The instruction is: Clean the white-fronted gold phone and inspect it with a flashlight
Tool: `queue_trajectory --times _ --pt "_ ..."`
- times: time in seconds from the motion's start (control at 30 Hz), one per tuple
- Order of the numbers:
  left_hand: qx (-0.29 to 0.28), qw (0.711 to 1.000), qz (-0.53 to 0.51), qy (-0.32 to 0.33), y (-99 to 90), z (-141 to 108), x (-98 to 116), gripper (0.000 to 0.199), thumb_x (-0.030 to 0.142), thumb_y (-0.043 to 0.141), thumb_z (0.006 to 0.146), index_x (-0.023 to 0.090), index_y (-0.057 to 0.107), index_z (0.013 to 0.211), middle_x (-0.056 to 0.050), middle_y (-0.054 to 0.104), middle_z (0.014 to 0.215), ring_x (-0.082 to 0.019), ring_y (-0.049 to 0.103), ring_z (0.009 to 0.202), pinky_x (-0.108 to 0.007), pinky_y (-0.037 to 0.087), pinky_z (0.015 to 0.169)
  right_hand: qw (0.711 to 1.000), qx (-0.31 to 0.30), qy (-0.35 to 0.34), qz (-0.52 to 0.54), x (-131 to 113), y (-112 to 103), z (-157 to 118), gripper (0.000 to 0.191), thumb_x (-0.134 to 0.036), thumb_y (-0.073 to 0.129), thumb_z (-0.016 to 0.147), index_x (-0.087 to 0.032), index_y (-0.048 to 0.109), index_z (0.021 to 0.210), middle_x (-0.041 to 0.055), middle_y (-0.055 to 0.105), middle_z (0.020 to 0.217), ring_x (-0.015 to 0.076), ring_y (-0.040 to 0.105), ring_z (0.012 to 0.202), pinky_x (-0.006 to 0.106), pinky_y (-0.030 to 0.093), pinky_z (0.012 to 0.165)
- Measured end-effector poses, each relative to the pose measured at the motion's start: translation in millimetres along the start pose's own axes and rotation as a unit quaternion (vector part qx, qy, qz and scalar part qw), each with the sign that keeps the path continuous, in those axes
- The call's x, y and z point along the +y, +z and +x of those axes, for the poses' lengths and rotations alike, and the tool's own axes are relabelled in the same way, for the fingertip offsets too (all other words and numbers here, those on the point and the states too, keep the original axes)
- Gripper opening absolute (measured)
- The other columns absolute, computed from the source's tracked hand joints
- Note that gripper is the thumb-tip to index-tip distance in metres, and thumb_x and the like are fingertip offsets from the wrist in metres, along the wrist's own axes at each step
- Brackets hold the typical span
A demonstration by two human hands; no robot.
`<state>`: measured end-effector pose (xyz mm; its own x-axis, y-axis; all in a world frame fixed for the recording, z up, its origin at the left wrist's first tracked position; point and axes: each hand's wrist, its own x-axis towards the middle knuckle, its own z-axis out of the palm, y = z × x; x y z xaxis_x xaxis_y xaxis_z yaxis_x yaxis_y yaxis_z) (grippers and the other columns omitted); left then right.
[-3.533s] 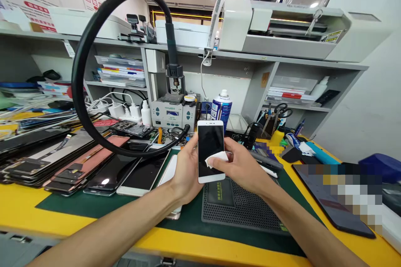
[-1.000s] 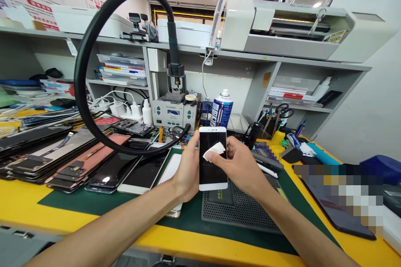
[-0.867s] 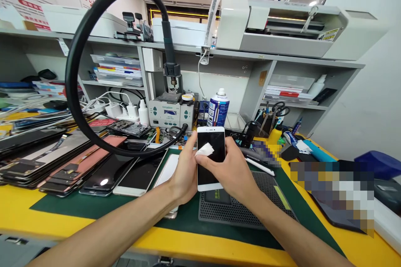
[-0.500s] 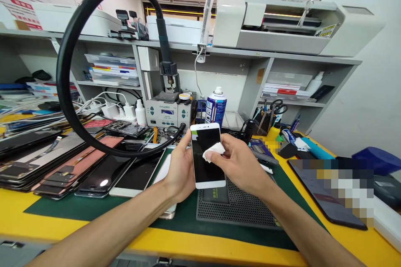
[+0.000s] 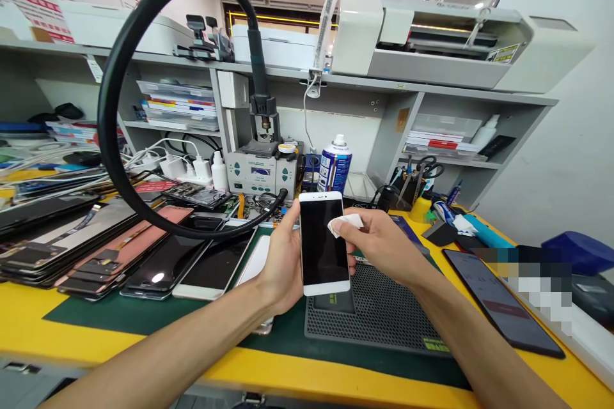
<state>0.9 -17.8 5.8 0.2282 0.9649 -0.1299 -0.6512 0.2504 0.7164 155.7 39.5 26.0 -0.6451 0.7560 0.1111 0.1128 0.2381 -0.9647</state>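
White-framed smartphone (image 5: pixel 323 255) held over the table (image 5: pixel 278 367), apparently mid-wipe.
Phones (image 5: pixel 218 262) lie nearby; the left hand (image 5: pixel 283 262) has its grip on the smartphone's left edge; a spray can (image 5: pixel 334 166) stands beyond the top (more room over the honeycomb mat (image 5: pixel 374 316)); the right hand (image 5: pixel 388 243) pinches a white wipe (image 5: pixel 350 223) at the right edge; another stroke likely needs steady support.

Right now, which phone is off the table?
The white-framed phone gripped by the left hand, with a white cloth from the right hand over its edge; the other phones lie on the table.
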Motion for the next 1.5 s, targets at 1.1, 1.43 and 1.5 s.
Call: queue_trajectory --times 1.1,1.43,1.5 --pt "-0.019 1.000 -0.016 0.000 -4.4 2.0 -4.6 0.073 0.071 0.037 0.092 0.009 0.073 0.107 -0.015 0.075 0.085 -0.028 0.071 0.075 -0.038 0.056 0.072 1.000 0.014 -0.014 -0.003 -1.7 0.6 1.0 0.028 -0.044 0.060 0.093 -0.019 0.054 0.080 -0.0048 0.052 0.057 0.0130 0.052 0.047 0.027 0.045 0.049" --pt "0.043 0.993 -0.002 0.113 -6.1 7.8 -17.9 0.059 0.055 0.051 0.095 0.020 0.054 0.142 -0.008 0.073 0.121 -0.030 0.064 0.118 -0.041 0.045 0.104 0.974 0.211 -0.038 -0.070 13.2 34.1 7.5 0.042 -0.048 0.078 0.077 -0.019 0.063 0.103 0.0026 0.071 0.092 0.0202 0.066 0.080 0.029 0.053 0.065" --pt "0.014 0.992 -0.003 0.129 -6.2 8.3 -20.1 0.062 0.056 0.049 0.096 0.020 0.050 0.146 -0.007 0.071 0.126 -0.029 0.060 0.124 -0.040 0.041 0.109 0.965 0.247 -0.049 -0.078 12.6 39.3 7.8 0.044 -0.048 0.080 0.075 -0.019 0.064 0.103 0.0036 0.073 0.099 0.0228 0.068 0.092 0.032 0.053 0.078"
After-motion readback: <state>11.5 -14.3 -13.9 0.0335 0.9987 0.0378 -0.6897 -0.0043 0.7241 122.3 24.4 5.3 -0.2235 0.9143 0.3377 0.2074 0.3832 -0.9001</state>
